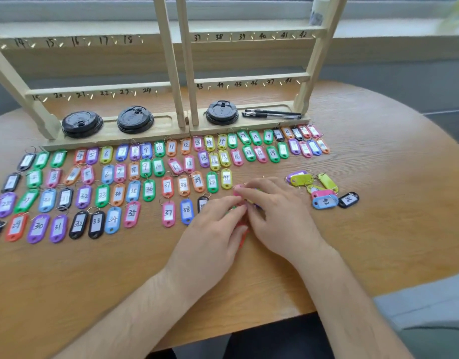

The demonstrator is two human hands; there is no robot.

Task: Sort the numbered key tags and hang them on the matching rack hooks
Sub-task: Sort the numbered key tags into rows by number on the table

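Several rows of coloured numbered key tags (119, 182) lie sorted on the wooden table. Behind them stand two wooden racks (171, 73) with numbered gold hooks, all bare. My left hand (213, 229) and my right hand (272, 211) meet over a small cluster of tags (242, 200) at mid table, fingers curled down onto them. A pink tag and an orange-red tag peek out between the hands. The tags under the hands are mostly hidden. A loose pile of tags (321, 190), including a blue 42 and a black 36, lies to the right.
Three black cup lids (82, 124) sit in the rack base trays, and two black pens (272, 114) lie in the right tray. The table's rounded edge (430, 141) curves away at the right. A windowsill runs behind the racks.
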